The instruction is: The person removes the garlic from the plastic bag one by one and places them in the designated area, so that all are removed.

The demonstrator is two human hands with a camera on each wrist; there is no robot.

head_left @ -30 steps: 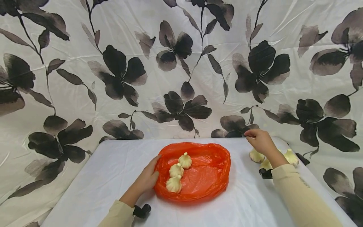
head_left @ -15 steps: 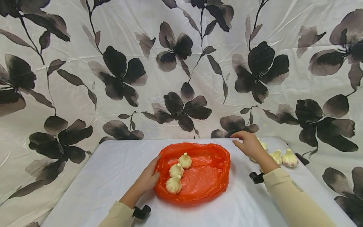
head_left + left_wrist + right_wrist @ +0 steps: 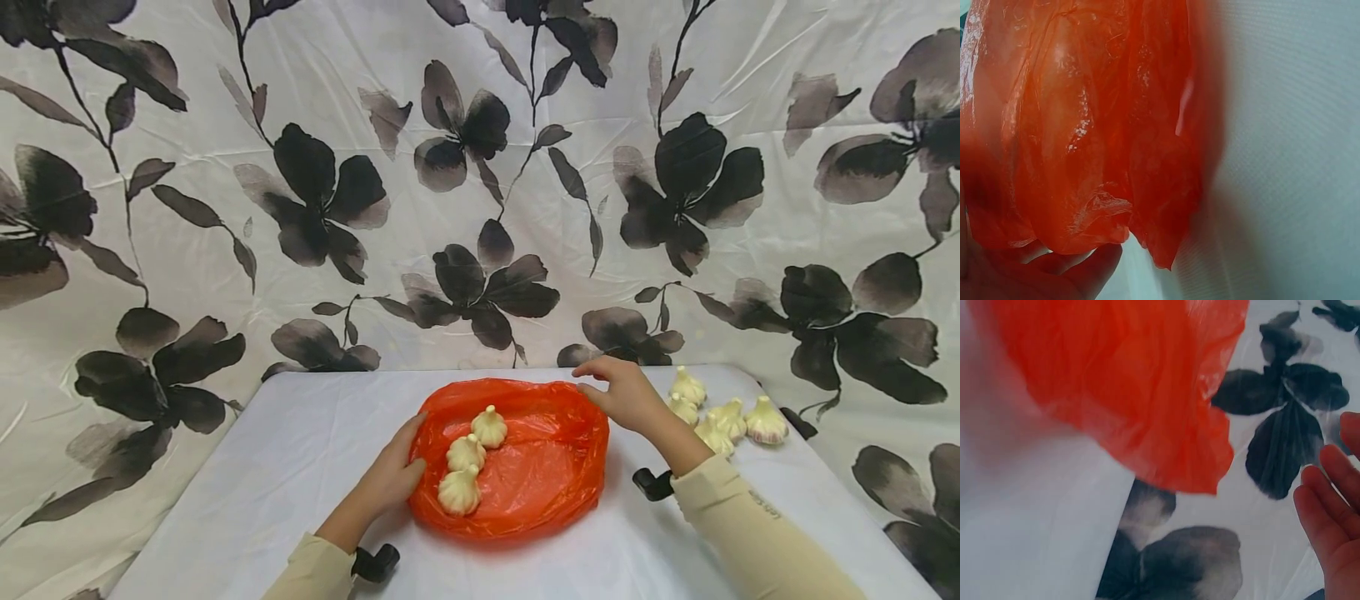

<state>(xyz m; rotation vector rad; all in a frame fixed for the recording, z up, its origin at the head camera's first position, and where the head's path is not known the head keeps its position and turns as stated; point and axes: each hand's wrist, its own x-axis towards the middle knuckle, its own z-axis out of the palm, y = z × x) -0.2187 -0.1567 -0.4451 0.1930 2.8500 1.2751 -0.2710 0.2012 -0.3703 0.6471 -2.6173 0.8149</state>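
Observation:
A red plastic bag [image 3: 536, 475] lies on the white table with its mouth spread wide. Three garlic bulbs [image 3: 467, 452] sit in a row along its left inner side. My left hand [image 3: 388, 472] holds the bag's left side, thumb at the rim, other fingers partly hidden by the plastic. In the left wrist view, red film [image 3: 1072, 125] fills the space over the fingers. My right hand [image 3: 618, 393] is by the bag's far right rim, fingers spread and nothing in them. The right wrist view shows its fingers [image 3: 1317, 525] apart from the bag.
Several more garlic bulbs [image 3: 726, 419] are grouped at the table's right far corner. Behind the table [image 3: 262, 467] hangs a white cloth [image 3: 495, 192] with dark flowers. A black wrist camera [image 3: 652, 484] juts from the right sleeve.
My right hand has moved left from above the garlic group toward the bag's far right rim, bringing the whole group into view. My left hand and the three bulbs in the bag have stayed put.

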